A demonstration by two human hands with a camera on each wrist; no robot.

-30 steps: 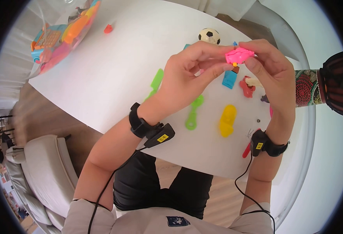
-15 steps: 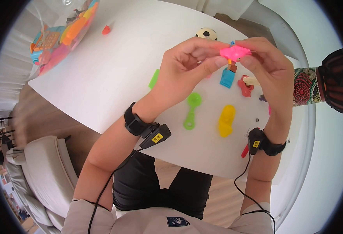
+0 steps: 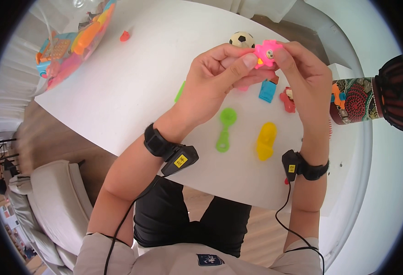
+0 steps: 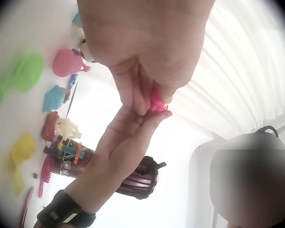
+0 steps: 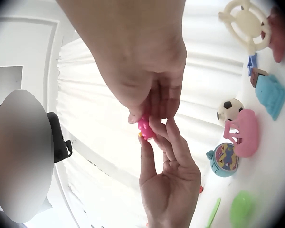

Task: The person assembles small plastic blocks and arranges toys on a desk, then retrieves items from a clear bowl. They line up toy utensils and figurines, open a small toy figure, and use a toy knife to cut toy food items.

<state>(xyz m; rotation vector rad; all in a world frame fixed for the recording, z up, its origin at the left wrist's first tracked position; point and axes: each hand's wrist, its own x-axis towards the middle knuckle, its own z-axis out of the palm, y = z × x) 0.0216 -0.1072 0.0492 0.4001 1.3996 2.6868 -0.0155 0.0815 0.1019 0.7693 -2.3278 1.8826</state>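
Note:
Both hands hold a small bright pink toy (image 3: 266, 52) up above the table. It has a wavy edge, a tiny yellow part and a little round face turned toward the head camera. My left hand (image 3: 213, 78) pinches its left side between thumb and fingers. On the opposite side, the thumb and fingertips of my right hand (image 3: 307, 68) grip it. In the right wrist view, the pink toy (image 5: 145, 129) sits between the two hands' fingertips, partly covered by them. The left wrist view shows the pink toy (image 4: 157, 103) mostly hidden by fingers.
Below the hands lie a green spoon-like toy (image 3: 225, 130), a yellow toy (image 3: 266, 141), a blue toy (image 3: 268, 90) and a red toy (image 3: 287, 101). A small football (image 3: 242, 39) sits behind. A patterned drum (image 3: 355, 101) stands right; a clear toy bag (image 3: 80, 46) stands left.
The pink toy has been turned so its round face shows, and has moved slightly up and left with both hands. My right forearm has shifted left.

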